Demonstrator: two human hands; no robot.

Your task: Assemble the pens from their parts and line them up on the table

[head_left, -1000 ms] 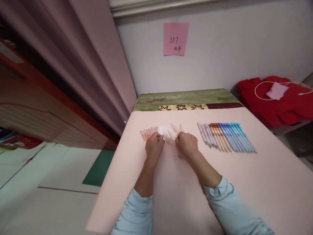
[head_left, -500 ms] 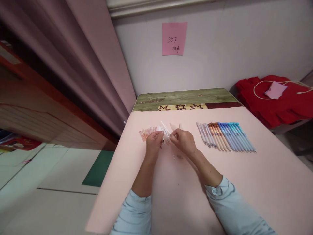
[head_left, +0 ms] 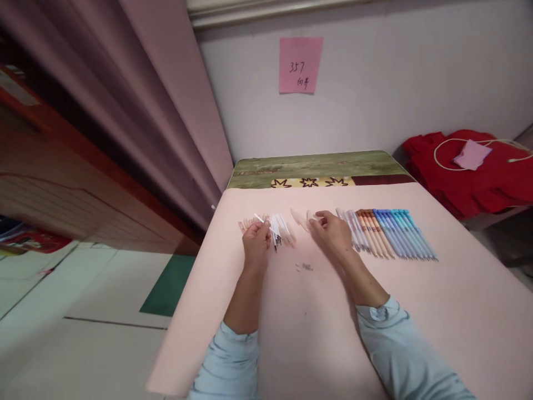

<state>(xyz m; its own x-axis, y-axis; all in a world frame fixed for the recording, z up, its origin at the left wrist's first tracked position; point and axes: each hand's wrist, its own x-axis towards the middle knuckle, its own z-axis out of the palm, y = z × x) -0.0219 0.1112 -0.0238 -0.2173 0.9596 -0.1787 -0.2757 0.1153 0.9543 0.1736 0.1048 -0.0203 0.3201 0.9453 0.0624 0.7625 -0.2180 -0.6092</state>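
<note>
Grip of left hand (head_left: 257, 241) pinches a white refill (head_left: 260, 219); right hand (head_left: 334, 232), half open, touches a pale barrel (head_left: 310, 215).

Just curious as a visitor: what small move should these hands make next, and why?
Probably the right hand should pinch the pale pen shell lying just beside it, since the left hand holds a thin white refill with nothing around it.

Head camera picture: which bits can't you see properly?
Head view, right hand: its own fingers hide whatever it pinches.
Head view, left hand: covers part of the thin white refill it holds.
Head view, small parts: too small to identify.
Head view, pink note: lower writing too small to read.
</note>
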